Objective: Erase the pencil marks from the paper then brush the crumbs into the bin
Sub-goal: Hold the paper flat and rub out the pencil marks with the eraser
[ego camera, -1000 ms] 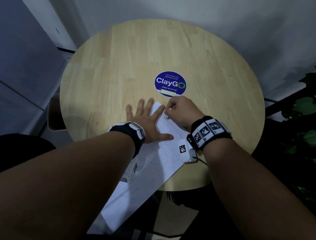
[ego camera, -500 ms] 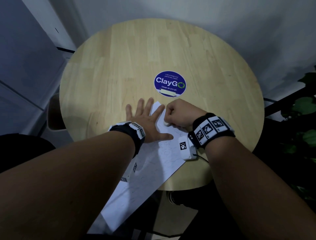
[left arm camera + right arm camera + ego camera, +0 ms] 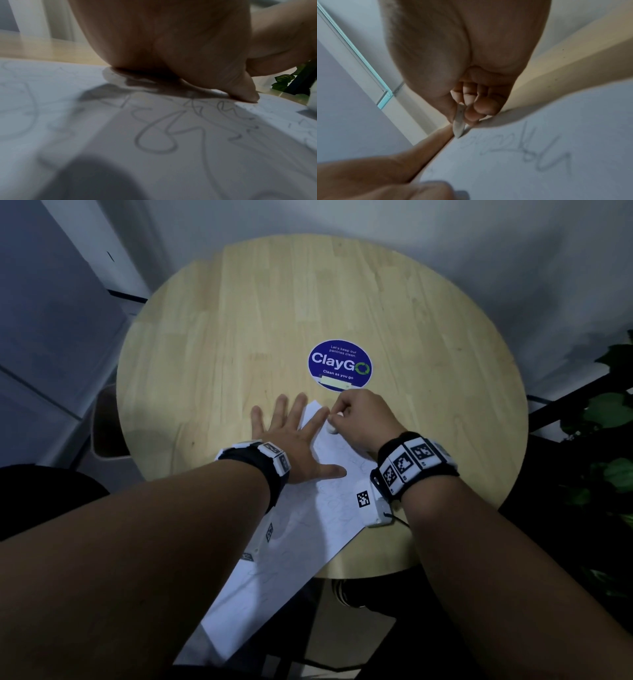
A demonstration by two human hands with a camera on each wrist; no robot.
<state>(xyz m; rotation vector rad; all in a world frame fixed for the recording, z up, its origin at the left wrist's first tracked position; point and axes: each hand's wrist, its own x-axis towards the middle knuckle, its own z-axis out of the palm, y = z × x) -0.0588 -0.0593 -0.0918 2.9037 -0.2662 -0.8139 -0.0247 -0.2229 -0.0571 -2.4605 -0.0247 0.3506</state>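
Round and wooden, the surface [image 3: 394, 313] carried a white paper [image 3: 329, 508] at its near edge, part of the sheet hanging over that edge. Many pencil marks [image 3: 164, 132] were seen on the paper, so the erasing was judged to be at an early stage. A small white eraser [image 3: 331, 429] was pinched by the right hand [image 3: 363, 419] and pressed on the far corner of the sheet. The paper was held flat by the left hand [image 3: 291, 440], its fingers spread and straight. Small dark crumbs [image 3: 254, 127] lay beside the marks. No bin was seen, and the brushing was not yet done.
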